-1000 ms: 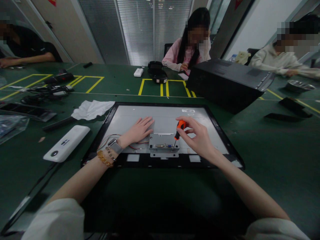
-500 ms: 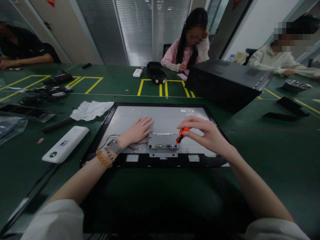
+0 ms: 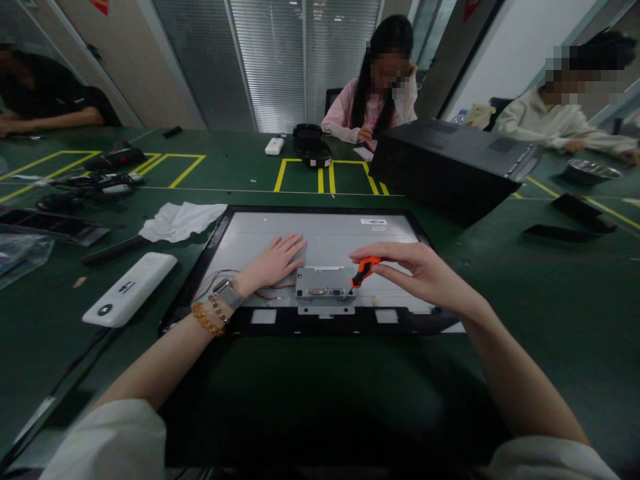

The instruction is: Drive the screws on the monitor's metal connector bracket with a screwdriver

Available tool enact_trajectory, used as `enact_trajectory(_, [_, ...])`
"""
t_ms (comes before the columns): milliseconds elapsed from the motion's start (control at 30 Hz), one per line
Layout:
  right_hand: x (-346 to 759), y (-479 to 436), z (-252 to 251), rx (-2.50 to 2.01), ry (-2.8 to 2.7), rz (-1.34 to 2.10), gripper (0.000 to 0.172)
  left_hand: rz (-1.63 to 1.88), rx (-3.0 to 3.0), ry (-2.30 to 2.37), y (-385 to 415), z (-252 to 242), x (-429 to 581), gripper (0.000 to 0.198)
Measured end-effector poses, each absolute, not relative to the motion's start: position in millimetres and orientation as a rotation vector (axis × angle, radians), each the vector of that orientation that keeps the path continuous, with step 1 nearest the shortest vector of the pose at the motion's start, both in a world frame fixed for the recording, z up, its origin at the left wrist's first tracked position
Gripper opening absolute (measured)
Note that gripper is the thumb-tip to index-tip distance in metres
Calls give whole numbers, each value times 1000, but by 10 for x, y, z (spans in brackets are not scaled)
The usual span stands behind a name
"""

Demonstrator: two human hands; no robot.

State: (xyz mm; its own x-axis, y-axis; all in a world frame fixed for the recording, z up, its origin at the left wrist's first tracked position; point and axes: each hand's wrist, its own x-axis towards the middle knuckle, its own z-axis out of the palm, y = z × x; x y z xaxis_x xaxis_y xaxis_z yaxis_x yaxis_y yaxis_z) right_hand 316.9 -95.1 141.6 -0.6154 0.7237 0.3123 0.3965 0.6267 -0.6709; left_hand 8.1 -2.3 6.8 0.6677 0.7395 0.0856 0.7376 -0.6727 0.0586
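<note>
A flat monitor panel (image 3: 330,233) in a black frame lies face down on the green table. Near its front edge sits a small grey metal board cover (image 3: 325,289) with connector ports. My left hand (image 3: 274,261) lies flat and open on the panel, just left of that cover, with a watch and bead bracelet on the wrist. My right hand (image 3: 417,272) pinches a small orange-handled screwdriver (image 3: 363,269), tilted low, its tip at the cover's right edge. Thin red wires (image 3: 270,291) run beside the cover under my left wrist.
A white oblong device (image 3: 131,289) and a crumpled white cloth (image 3: 181,219) lie left of the panel. A black computer case (image 3: 450,163) stands at the back right. Cables and dark parts (image 3: 85,187) lie far left. Three other people sit around the table.
My right hand has moved right and lowered, and the screwdriver has tipped from upright to nearly flat. My left hand has stayed in place on the panel.
</note>
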Motion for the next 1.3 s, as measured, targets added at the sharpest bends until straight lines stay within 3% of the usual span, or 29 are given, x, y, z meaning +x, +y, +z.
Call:
enact_trajectory(267, [3113, -915, 1340, -924, -2263, 400, 27, 143, 2848, 1271, -28, 88, 90, 56])
enact_trajectory(533, [3147, -972, 1425, -830, -2335, 536, 35, 144, 2844, 1262, -43, 100, 92, 55])
enact_trajectory(700, [3119, -924, 1348, -904, -2285, 420, 26, 164, 2838, 1278, -39, 85, 88, 54])
enact_trajectory(833, [3117, -915, 1328, -947, -2309, 310, 30, 159, 2838, 1265, -36, 85, 87, 54])
enact_trajectory(1067, [3138, -957, 1399, -833, -2333, 517, 38, 138, 2821, 1274, -56, 126, 101, 54])
enact_trajectory(1300, [3125, -941, 1381, -761, -2289, 581, 30, 162, 2849, 1251, -25, 83, 86, 54])
